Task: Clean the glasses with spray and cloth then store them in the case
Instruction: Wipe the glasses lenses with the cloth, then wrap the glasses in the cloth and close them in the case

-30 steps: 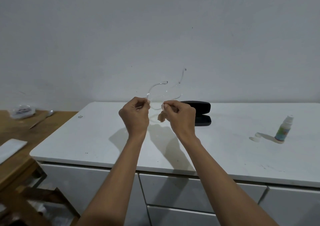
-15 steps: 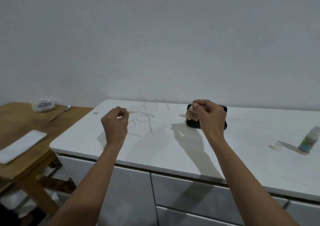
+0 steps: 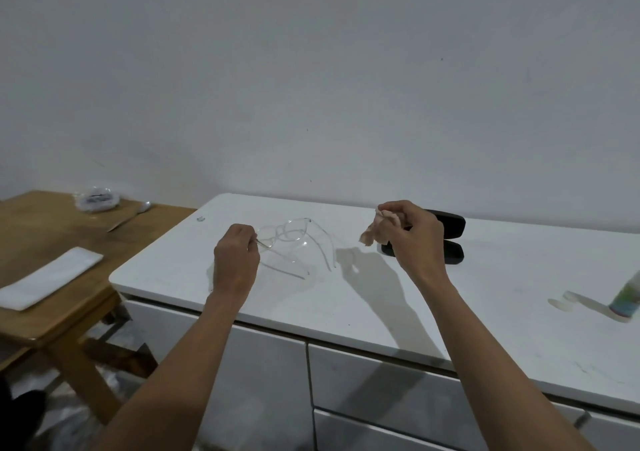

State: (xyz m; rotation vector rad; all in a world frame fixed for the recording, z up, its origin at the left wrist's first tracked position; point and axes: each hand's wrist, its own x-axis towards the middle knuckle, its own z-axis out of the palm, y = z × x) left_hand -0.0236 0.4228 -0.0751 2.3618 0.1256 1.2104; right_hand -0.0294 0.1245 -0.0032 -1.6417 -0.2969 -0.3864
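So the left hand [image 3: 236,260] is pinched shut on one temple of the clear glasses [image 3: 287,234], which sit low over the white worktop [image 3: 381,308], left of the black case [image 3: 446,236]. Right hand [image 3: 414,234] is closed around the crumpled cloth [image 3: 375,229], right in front of the case. Spray bottle [image 3: 625,300] is way off to the case's right. Honestly, holding by one thin arm looks risky: they could twist, slip, or scrape a lens.

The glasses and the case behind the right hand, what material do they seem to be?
Glasses: probably clear plastic, glossy; the white top shows through frame and temples. Case: likely hard plastic or leatherette, black and smooth, with a faint sheen; the look cannot tell which.
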